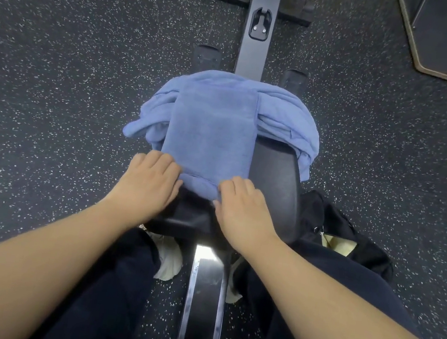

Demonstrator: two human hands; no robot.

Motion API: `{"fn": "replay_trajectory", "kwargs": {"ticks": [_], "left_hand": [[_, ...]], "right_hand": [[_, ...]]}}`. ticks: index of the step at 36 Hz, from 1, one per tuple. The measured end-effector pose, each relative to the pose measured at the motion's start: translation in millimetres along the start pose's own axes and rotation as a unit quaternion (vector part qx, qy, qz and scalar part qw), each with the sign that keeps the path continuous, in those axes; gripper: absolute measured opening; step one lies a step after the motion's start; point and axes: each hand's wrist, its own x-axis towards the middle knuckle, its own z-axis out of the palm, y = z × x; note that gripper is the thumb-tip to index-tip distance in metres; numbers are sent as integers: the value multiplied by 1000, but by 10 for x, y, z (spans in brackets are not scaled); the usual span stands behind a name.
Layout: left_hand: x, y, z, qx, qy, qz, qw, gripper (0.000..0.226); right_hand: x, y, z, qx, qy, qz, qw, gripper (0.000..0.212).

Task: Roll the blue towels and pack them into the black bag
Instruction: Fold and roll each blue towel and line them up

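A folded blue towel [211, 130] lies lengthwise on a black padded bench seat [275, 176]. Its near end is turned over into the start of a roll. My left hand [147, 185] grips that near end at its left corner, fingers curled over the fold. My right hand [242, 210] grips the right corner the same way. More crumpled blue towels [286, 112] lie under and behind the folded one, draping off both sides of the seat. The black bag [337, 227] sits on the floor to the right of the bench, partly hidden by my right leg.
The bench's black metal rail [254, 45] runs away from me and another section [204, 295] runs between my legs. Speckled dark rubber floor [70, 92] surrounds the bench. Dark mats with pale edges [445, 50] lie at the far corners.
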Motion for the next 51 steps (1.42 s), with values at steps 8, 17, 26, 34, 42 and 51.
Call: {"fn": "replay_trajectory", "kwargs": {"ticks": [8,17,26,34,42,51], "left_hand": [[37,-32,65,-99,-3,-101,990,42],[130,-95,10,-120,-44,-139,982,40],[174,-97,-29,-79,-3,-141,987,33],[175,28,-24,-158,-7,-27,987,27],[158,68,86,-83,8,-56,995,37],[197,3,167,-61,26,-44,997,25]], "right_hand": [[40,72,36,-23,29,3,999,31],[160,180,46,32,-22,4,999,18],[276,179,43,31,27,83,996,16],[283,112,-73,102,-7,80,992,24],[278,65,-6,124,-26,67,990,38],[287,125,118,71,8,67,995,54]]}}
